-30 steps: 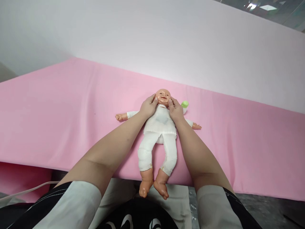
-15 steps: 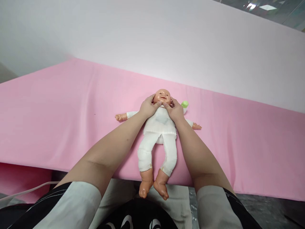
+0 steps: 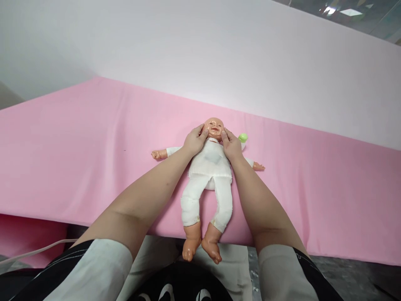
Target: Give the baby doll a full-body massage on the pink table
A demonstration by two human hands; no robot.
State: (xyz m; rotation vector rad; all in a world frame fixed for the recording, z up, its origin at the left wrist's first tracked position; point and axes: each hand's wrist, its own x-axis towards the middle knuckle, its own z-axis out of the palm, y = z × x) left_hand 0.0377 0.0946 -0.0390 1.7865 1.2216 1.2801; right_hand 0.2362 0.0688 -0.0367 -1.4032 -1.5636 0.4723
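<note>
A baby doll in white clothes lies face up on the pink-covered desk, its long axis running away from the person, head at the far end, feet hanging over the near edge. The left hand and right hand press fingers against its cheeks, not clenched. A green-capped bottle lies just beside the head, contents unclear.

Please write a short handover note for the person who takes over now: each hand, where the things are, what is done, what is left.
Left hand: thumb on the cheek of the doll, no closed grip.
Right hand: thumb on the other cheek, the same.
Doll: on its back on the pink cloth, arms spread, feet over the near edge.
Green-capped item: behind the right hand, partly hidden.
Done: doll laid flat, both hands at the face.
Left: the work on the face seems unfinished.
</note>
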